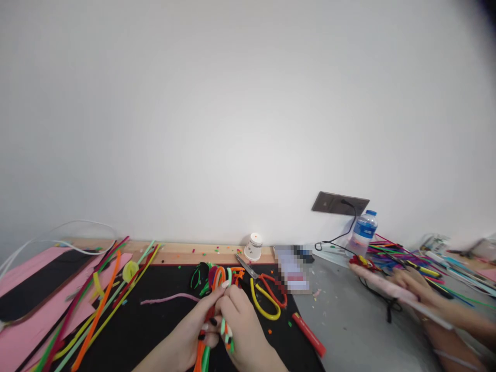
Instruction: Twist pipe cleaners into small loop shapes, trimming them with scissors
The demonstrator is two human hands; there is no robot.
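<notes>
My left hand [189, 330] and my right hand [242, 320] meet at the front middle, both closed on one bundle of bent pipe cleaners [219, 275]. Orange and mint-green loops rise above the fingers, and orange and green ends hang below them. Exactly where the fingertips grip is partly hidden. Just behind the hands are a dark green coil [199, 277] and more orange pieces. A pink pipe cleaner [170, 297] lies left of them on the black mat [151, 330]. Scissors [263, 289] with yellow and red handles lie open to the right.
Loose pipe cleaners [104, 305] and a dark tablet-like slab [42, 284] lie left. Behind stands an upturned paper cup [253, 247]. Rightward are a blurred phone [292, 271], a red tube [309, 335], a water bottle [363, 233] and another person's hands [418, 287].
</notes>
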